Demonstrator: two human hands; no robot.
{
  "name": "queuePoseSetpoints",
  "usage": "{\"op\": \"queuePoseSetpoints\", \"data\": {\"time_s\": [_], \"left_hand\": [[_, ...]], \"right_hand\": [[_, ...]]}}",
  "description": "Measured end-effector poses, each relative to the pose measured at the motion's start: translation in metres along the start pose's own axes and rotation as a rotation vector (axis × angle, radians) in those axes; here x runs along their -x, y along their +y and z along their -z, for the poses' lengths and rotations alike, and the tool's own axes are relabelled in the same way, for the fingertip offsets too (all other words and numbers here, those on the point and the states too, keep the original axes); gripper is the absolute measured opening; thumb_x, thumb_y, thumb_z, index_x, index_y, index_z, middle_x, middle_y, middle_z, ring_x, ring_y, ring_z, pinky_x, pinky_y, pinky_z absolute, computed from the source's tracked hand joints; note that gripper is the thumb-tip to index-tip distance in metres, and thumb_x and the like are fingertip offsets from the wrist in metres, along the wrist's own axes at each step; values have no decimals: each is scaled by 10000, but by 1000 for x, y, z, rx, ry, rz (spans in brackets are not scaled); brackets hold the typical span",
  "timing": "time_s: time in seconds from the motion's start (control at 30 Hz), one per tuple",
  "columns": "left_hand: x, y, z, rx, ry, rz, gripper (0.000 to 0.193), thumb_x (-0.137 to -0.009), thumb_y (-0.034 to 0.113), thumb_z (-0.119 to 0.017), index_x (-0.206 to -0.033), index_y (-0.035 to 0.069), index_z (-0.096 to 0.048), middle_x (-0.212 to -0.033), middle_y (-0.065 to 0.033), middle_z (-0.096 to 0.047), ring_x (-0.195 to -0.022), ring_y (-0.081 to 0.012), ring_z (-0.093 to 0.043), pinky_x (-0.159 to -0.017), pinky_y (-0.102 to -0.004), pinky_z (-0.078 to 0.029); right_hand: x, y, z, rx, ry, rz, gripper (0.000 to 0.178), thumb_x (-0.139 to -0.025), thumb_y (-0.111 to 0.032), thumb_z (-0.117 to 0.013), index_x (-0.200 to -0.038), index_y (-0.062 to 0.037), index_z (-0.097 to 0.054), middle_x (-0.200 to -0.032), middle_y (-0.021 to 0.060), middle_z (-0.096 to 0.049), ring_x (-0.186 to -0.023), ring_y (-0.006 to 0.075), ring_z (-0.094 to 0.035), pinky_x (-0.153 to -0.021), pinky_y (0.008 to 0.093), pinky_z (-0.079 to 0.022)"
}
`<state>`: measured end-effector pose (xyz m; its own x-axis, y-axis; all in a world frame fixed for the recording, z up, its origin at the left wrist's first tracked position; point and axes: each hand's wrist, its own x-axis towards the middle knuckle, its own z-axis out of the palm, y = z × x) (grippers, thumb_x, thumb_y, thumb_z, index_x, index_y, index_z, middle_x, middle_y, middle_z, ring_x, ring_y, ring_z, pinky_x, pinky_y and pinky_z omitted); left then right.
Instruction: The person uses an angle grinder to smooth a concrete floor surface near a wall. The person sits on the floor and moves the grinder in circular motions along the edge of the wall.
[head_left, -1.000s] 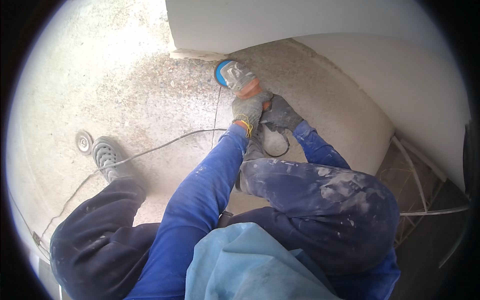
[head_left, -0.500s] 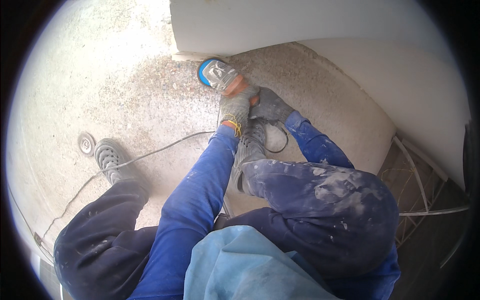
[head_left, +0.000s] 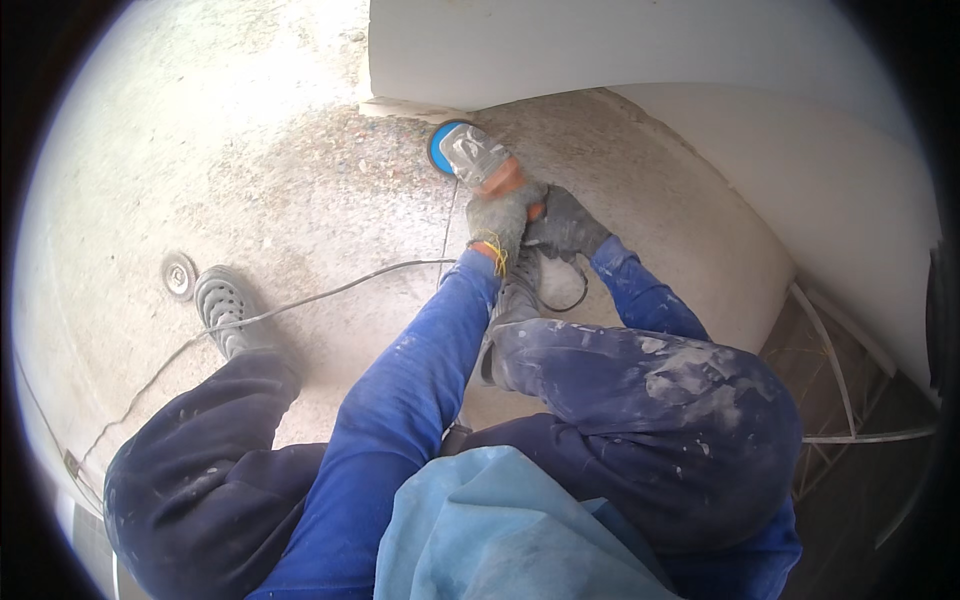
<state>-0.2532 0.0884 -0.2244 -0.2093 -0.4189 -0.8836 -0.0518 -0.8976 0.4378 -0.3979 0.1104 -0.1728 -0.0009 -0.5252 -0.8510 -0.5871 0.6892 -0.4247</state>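
An angle grinder [head_left: 478, 152] with a grey head, an orange body and a blue-faced disc is held low over the rough floor, close to the foot of a white wall. Around its orange body my gloved left hand [head_left: 501, 217] is wrapped, with yellow thread at the glove's cuff. Just behind it, my right hand [head_left: 567, 224], in a dark grey glove, closes on the rear of the tool. A grey power cord [head_left: 330, 293] runs off to the left across the floor, and part of it loops beneath my right hand.
A round metal disc [head_left: 179, 276] lies on the floor beside my left shoe [head_left: 222, 303]. White walls [head_left: 600, 45] rise ahead and to the right. At the far right is a metal frame [head_left: 850, 437]. My right shoe is partly hidden under my hands.
In the picture, the grinder and both hands have shifted slightly to the right. The wall corner and floor disc also sit further right, so the view itself has moved. Both hands keep their grip.
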Motion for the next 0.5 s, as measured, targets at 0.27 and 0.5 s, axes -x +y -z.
{"op": "queuePoseSetpoints", "data": {"time_s": [0.27,0.5], "left_hand": [[-15,5,20,-271,12,-294,440,-902,288,-819,-1230,19,-702,-1109,-99,-734,-927,-209,-699,-780,-375,-573],[0,33,42,82,38,-97,417,-979,280,-728,-1302,22,-671,-1166,-101,-730,-1021,-202,-690,-881,-343,-563]], "right_hand": [[-13,-20,-3,120,67,195,708,-683,-385,-900,-1254,-20,-695,-1166,223,-756,-1082,373,-728,-946,431,-578],[-16,-61,-4,264,70,259,638,-721,-448,-875,-1191,-44,-728,-1173,208,-759,-1107,384,-721,-954,453,-574]]}}
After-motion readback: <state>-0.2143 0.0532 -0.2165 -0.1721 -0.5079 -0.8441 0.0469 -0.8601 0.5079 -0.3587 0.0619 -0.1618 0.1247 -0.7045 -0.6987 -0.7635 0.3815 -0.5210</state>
